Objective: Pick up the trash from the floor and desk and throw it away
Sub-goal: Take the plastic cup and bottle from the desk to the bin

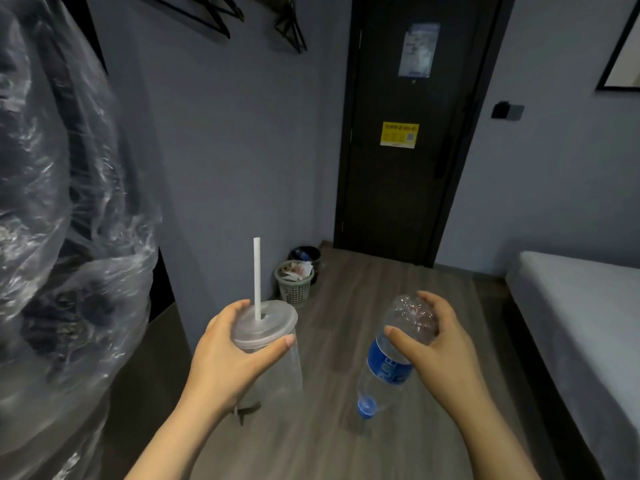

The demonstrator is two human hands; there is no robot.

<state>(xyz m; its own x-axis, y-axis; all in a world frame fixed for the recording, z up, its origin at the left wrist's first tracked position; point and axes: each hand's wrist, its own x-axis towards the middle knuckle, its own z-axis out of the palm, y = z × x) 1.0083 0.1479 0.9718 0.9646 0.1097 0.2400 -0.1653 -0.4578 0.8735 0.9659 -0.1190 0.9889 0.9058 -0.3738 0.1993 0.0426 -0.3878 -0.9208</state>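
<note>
Gripping with the left hand (225, 351) a clear lidded cup (289, 367) just under its rim, thumb across the near side, fingers curled round the far side. Held upright, long axis vertical, with a white straw (257, 278) standing straight up through the lid. Clasping with the right hand (436, 341) the crumpled base of a clear plastic bottle (388, 368), thumb and fingers curled round it. Hung upside down, long axis slanting, blue cap (366, 407) pointing down and toward the camera, blue label between cap and hand. Carried side by side in the air above the wooden floor (381, 306), not touching. No liquid to be made out in either. Farther off, against the wall left of the dark door (408, 188): a grey lattice basket (294, 292) heaped with crumpled paper and, just behind it, a black bin (313, 252) with something blue inside.
</note>
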